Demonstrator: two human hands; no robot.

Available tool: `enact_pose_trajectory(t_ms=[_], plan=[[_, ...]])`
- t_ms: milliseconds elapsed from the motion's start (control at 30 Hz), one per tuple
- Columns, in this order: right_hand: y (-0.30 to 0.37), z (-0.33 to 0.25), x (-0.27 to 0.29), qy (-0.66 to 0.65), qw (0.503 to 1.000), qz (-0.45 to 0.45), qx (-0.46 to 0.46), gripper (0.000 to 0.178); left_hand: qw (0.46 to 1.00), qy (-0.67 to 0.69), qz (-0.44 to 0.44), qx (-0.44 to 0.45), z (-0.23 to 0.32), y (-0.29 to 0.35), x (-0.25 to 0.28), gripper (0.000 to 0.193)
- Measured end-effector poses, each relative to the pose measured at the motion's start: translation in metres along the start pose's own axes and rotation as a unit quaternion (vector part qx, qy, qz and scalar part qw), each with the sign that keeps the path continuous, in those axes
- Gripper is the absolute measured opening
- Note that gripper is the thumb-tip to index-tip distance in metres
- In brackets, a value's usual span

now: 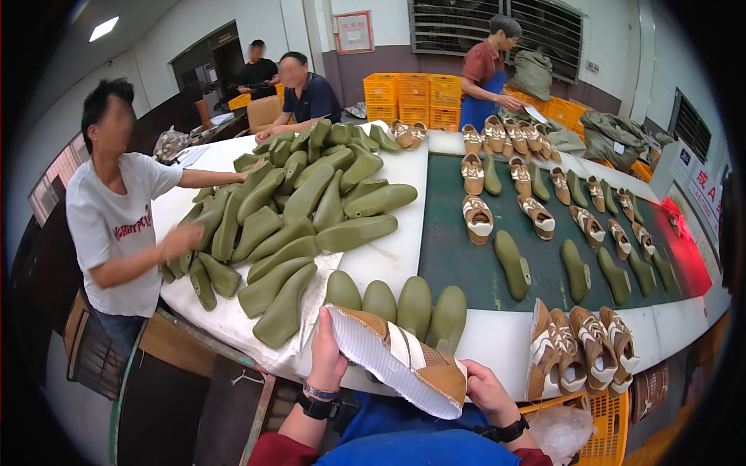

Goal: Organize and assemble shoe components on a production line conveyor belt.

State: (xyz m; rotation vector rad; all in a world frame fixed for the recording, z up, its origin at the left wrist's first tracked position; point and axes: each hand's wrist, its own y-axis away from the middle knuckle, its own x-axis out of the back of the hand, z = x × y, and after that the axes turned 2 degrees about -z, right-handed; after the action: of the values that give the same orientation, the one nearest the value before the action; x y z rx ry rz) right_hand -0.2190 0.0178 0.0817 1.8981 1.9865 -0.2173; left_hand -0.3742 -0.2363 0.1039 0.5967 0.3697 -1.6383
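A tan and brown shoe upper with white stripes is held tilted in front of me, its pale fabric underside turned toward me. My left hand grips it at the left end, thumb up along the edge. At the right end my right hand has its fingers closed on the upper; part of them is hidden behind it. Just beyond it, several olive-green shoe lasts stand in a row on the white table edge. To the right of my right hand sits a group of similar brown uppers.
A big pile of green lasts covers the table's left side, where a person in a white shirt reaches in. Uppers and lasts lie in rows on a green belt. A yellow crate stands below, right. Other people are farther back.
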Motion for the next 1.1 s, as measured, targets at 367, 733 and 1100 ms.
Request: enact_pose_trajectory(t_ms=[367, 733, 1100], plan=[[0.000, -0.041, 0.005, 0.460, 0.854, 0.197, 0.144, 0.022, 0.702, -0.644, -0.074, -0.295, -0.044, -0.034, 0.010, 0.051], [-0.004, -0.017, 0.018, 0.702, 0.695, 0.150, -0.038, 0.036, 0.595, -0.748, -0.081, -0.281, -0.069, -0.028, 0.020, 0.032], [-0.097, 0.047, -0.036, 0.610, 0.743, 0.142, 0.238, 0.041, 0.582, -0.757, 0.000, -0.297, -0.059, -0.028, 0.034, 0.042]])
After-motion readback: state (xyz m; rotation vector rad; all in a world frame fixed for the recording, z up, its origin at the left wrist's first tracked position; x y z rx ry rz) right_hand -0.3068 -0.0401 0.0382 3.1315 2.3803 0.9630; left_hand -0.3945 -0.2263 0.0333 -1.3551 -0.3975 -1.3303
